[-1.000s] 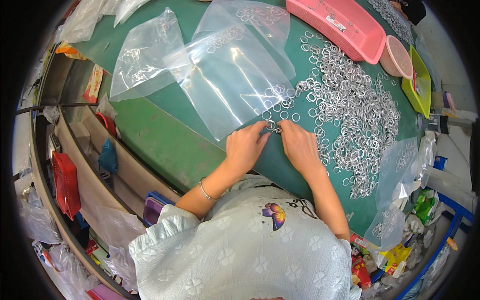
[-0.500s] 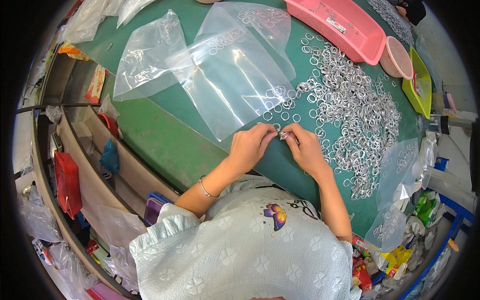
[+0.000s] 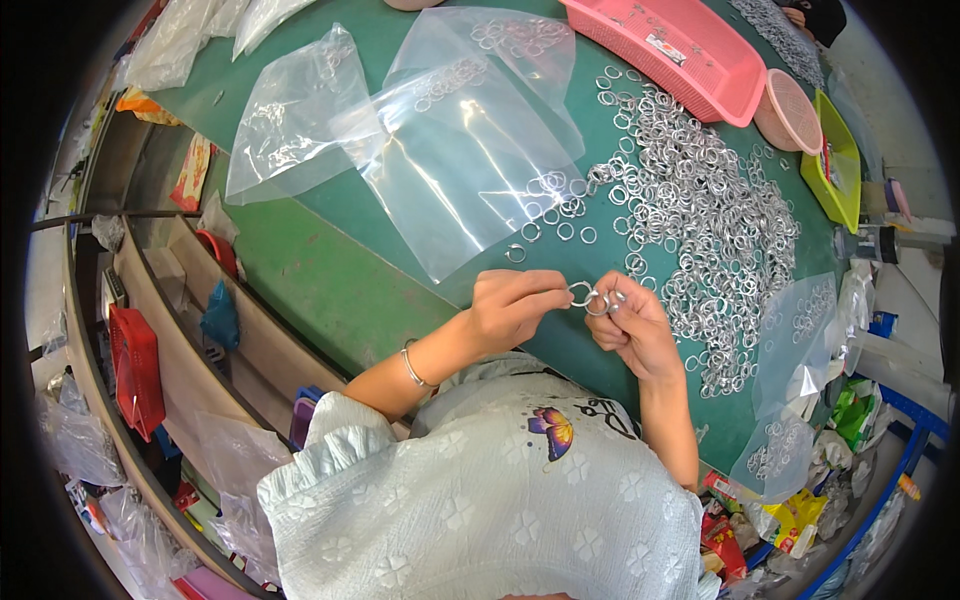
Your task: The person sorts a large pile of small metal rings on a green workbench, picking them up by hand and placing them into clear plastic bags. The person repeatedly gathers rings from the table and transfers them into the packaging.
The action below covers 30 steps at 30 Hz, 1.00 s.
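Two silvery metal rings meet between my hands above the near part of the green table. My left hand [image 3: 518, 308] is closed, pinching the edge of one metal ring [image 3: 581, 287]. The other ring [image 3: 597, 311] is gripped by my right hand [image 3: 638, 328], whose fingers are curled round its side. The rings overlap; I cannot tell whether they are linked. Just beyond my left hand a single ring [image 3: 515, 253] lies on the table, with several loose rings [image 3: 565, 232] farther on. To the right spreads a large heap of rings [image 3: 710, 220].
Clear plastic bags [image 3: 470, 170], some holding rings, lie across the far left. A pink basket [image 3: 690, 60], a round pink sieve [image 3: 788, 110] and a lime-green tray [image 3: 832, 165] line the far right. Grey shelves [image 3: 205, 300] stand left. Another person's hand [image 3: 797, 17] shows at the far right.
My hands have drawn slightly nearer to me and apart, bringing two rings into sight between them. A ring now shows on the table where my fingertips were close by.
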Motion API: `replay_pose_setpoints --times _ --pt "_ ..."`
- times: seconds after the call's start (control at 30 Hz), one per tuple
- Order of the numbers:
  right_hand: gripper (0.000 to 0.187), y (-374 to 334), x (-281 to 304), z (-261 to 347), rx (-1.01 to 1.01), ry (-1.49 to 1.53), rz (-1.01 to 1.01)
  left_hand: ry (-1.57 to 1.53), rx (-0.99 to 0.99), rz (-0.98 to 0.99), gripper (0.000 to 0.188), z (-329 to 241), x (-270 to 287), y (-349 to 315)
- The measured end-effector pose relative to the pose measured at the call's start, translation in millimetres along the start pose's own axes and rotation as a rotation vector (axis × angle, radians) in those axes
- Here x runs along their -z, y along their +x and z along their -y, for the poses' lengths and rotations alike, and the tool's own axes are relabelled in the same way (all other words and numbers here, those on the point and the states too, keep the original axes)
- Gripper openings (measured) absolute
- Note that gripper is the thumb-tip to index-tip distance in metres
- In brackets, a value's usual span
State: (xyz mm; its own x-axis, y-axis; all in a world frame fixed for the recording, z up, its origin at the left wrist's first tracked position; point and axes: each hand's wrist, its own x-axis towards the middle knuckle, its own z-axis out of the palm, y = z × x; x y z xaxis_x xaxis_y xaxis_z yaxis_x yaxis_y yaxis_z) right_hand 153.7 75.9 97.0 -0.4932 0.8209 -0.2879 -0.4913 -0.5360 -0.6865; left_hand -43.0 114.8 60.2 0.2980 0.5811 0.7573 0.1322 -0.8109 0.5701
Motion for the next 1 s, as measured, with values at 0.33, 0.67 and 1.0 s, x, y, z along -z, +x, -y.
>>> replay_pose_setpoints --times 0.33,0.67,1.0 --pt "0.027 -14.7 -6.5 1.4 0.086 -0.144 0.037 -0.089 -0.130 -0.036 0.026 -6.8 -5.8 8.5" --pt "0.020 -28.4 -16.5 11.5 0.257 -0.418 -0.089 -0.124 -0.146 -0.007 0.021 -15.6 -5.1 17.8" --pt "0.013 -27.8 2.3 1.8 0.164 -0.164 -0.322 0.048 0.572 0.211 0.013 -9.1 -18.9 6.2"
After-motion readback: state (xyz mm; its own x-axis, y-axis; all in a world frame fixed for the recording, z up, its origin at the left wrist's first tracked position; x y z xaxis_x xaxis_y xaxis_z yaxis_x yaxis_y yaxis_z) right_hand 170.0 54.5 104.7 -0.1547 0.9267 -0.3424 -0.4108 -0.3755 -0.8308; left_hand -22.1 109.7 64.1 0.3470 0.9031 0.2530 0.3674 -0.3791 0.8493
